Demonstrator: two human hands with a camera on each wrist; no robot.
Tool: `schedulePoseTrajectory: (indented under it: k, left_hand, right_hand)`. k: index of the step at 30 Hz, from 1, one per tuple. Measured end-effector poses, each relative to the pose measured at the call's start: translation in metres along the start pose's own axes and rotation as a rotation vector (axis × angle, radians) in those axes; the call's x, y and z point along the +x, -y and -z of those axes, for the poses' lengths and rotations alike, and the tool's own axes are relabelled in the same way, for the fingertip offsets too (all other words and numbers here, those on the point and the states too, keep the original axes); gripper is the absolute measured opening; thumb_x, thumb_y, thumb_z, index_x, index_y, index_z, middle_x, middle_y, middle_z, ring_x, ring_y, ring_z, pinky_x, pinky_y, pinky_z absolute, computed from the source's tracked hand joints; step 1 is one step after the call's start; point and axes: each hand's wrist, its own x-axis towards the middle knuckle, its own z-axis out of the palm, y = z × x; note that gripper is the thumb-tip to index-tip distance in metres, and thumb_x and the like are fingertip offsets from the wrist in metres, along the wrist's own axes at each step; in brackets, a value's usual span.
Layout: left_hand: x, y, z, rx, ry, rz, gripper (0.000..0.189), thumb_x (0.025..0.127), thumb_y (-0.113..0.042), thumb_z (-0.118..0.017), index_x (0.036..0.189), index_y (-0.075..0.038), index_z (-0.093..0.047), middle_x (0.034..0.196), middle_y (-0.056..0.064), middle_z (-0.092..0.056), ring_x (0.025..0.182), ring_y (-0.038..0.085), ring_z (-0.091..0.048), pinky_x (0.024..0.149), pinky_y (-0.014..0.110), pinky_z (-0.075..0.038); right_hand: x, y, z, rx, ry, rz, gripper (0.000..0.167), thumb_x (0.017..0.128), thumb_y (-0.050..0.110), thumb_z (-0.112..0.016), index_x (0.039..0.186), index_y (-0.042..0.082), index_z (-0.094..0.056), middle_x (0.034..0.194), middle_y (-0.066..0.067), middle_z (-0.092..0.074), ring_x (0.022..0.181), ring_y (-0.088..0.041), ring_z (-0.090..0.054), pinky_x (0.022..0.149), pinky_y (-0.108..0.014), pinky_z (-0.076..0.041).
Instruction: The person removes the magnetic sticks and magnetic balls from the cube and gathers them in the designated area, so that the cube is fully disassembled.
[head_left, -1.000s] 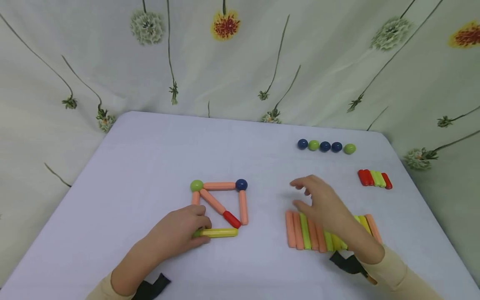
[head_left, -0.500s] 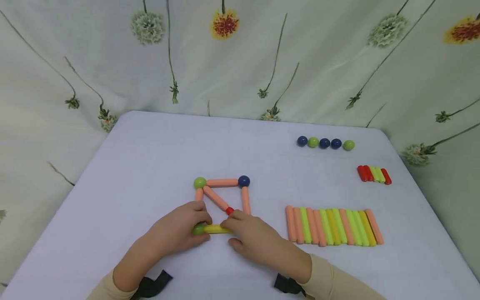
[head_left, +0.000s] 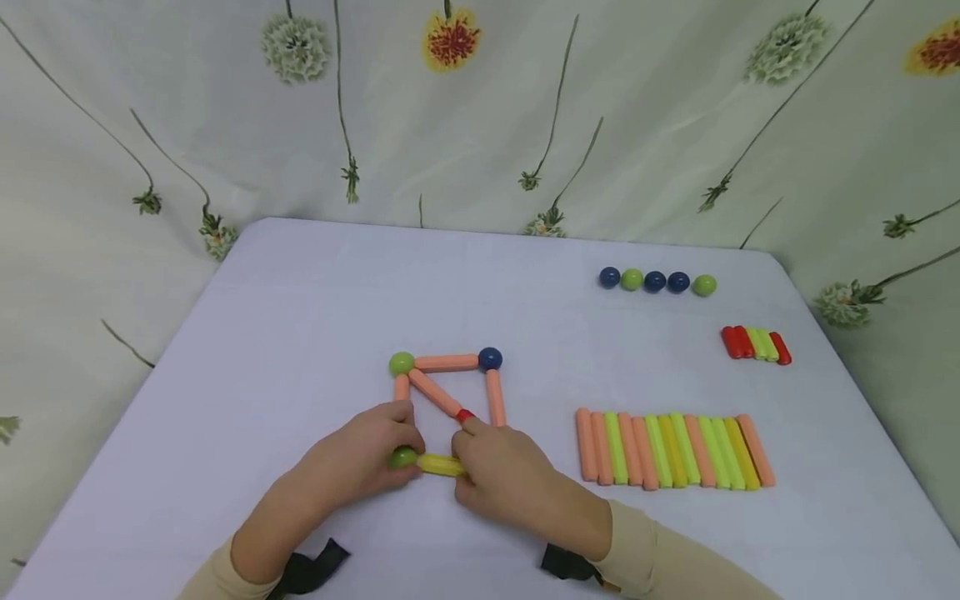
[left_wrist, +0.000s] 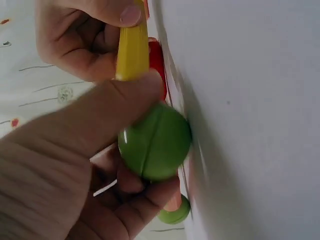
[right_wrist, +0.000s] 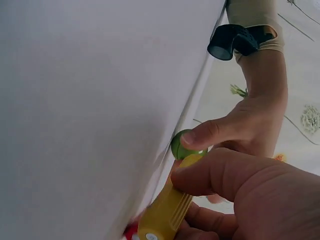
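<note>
Right hand pinches the yellow rod (likely light, stiff; best held mid-length); left hand grips the green ball.

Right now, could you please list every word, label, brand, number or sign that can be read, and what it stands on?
None can be read on anything in view.
Glossy green ball: only a seam line, no lettering visible.
Ridged yellow rod: its pale round end is too small and blurred to tell whether it bears a mark.
</note>
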Motion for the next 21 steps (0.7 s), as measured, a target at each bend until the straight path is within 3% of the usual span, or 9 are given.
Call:
schedulePoseTrajectory:
  k: [3,6,9,14,21]
  left_hand:
    - [0.001,-0.001,0.003,0.065,0.008,0.056,0.021,0.072,-0.019,-0.087,0.088,-0.014,-0.075,0.081,-0.01,-0.043,0.074,0.007,-0.043,0.061,0.021,-0.041]
    - [0.002,-0.002,0.005,0.072,0.025,0.096,0.025,0.072,-0.023,-0.088,0.091,-0.014,-0.075,0.081,-0.009,-0.043,0.074,0.007,-0.042,0.059,0.02,-0.04]
    - [0.001,-0.003,0.004,0.059,0.032,0.096,0.028,0.072,-0.025,-0.088,0.094,-0.014,-0.076,0.082,-0.008,-0.044,0.074,0.008,-0.042,0.059,0.02,-0.039]
    - [-0.001,-0.003,0.002,0.097,-0.006,0.067,0.03,0.07,-0.025,-0.089,0.095,-0.014,-0.075,0.087,-0.007,-0.047,0.08,0.01,-0.042,0.062,0.02,-0.041]
    - [-0.001,0.001,0.0,0.139,-0.073,0.044,0.03,0.069,-0.024,-0.089,0.094,-0.015,-0.075,0.098,-0.008,-0.054,0.094,0.012,-0.044,0.071,0.023,-0.047]
  right_hand:
    - [-0.007,-0.007,0.004,0.016,-0.032,-0.048,0.012,0.078,0.011,-0.071,0.088,0.012,-0.065,0.081,0.006,-0.051,0.054,-0.006,-0.045,0.051,-0.017,-0.04]
    - [-0.018,-0.016,0.009,0.055,-0.092,-0.08,0.015,0.079,0.011,-0.071,0.093,0.011,-0.067,0.084,0.007,-0.053,0.057,-0.005,-0.047,0.053,-0.016,-0.042]
    - [-0.029,-0.026,0.015,0.103,-0.151,-0.098,0.018,0.08,0.013,-0.071,0.097,0.012,-0.069,0.085,0.008,-0.055,0.061,-0.004,-0.048,0.056,-0.017,-0.044]
    - [-0.05,-0.047,0.024,0.088,-0.266,-0.157,0.02,0.079,0.016,-0.072,0.099,0.015,-0.071,0.083,0.011,-0.057,0.067,-0.003,-0.049,0.06,-0.018,-0.046]
    - [-0.089,-0.086,0.043,0.099,-0.342,-0.355,0.027,0.08,0.017,-0.076,0.106,0.013,-0.07,0.083,0.008,-0.056,0.068,-0.008,-0.05,0.057,-0.02,-0.047]
